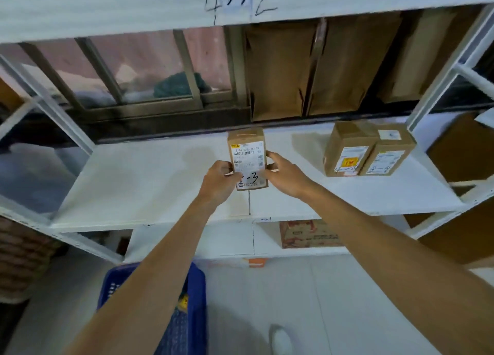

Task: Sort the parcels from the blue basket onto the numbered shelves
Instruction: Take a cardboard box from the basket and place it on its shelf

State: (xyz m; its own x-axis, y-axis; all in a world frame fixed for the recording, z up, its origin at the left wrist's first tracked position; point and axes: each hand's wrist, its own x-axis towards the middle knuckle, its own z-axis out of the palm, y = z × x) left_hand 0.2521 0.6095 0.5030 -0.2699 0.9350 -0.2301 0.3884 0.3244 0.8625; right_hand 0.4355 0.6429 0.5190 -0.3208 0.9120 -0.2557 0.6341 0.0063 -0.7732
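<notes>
A: Where both arms reach over the white shelf, what is gripped?
B: A small cardboard parcel, upright at the shelf's middle; left hand and right hand pinch its sides with curled fingers.
A: Elsewhere?
B: Two brown boxes touch at the shelf's right end; the blue basket sits below its front edge.

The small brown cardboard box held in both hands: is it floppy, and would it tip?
Probably stiff: the small brown cardboard box shows straight edges under the left hand and right hand. Likely light: merely pinched at its sides. Tall and narrow, it may tip if nudged.
</notes>
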